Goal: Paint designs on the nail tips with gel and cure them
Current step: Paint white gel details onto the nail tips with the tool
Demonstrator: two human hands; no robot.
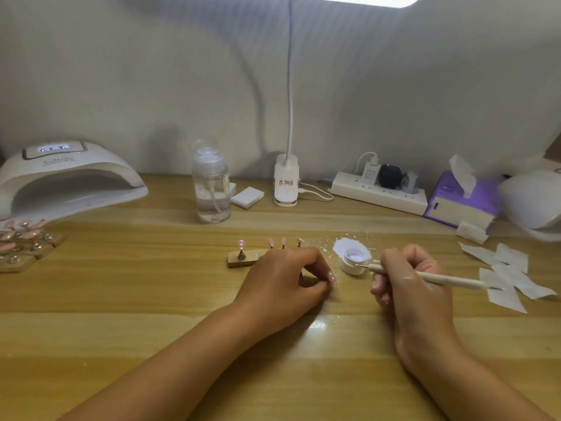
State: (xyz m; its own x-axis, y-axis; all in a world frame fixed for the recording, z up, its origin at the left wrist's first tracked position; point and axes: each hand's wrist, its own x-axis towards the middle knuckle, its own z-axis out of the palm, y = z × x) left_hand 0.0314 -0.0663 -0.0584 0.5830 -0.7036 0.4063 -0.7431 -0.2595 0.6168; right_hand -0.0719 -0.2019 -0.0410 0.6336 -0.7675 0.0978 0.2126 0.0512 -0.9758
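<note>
Head view: the left hand (282, 275) curls low over the wooden table (151, 299), thumb and forefinger pinching a pink nail tip (332, 277) dotted white, just right of the wooden stand (239, 260) where other tips (283, 240) stand upright; the right hand (409, 278) grips a dotting pen (440, 278) like a pencil, its fine metal point at the rim of the open gel pot (353, 261). The nail tip is likely feather-light, thin stiff plastic, glossy and slippery, and uncured dots would smear at a touch; it is best held from beneath or by its bare side edges, never across the painted face. The curled fingers hide whatever sits under it, so I cannot tell whether a peg is held; whether the pen's point carries gel is too small to make out; the curing lamp (66, 180) sits well apart at far left, and a cluster of tips on holders (21, 238) beside it is cut off by the edge.
</note>
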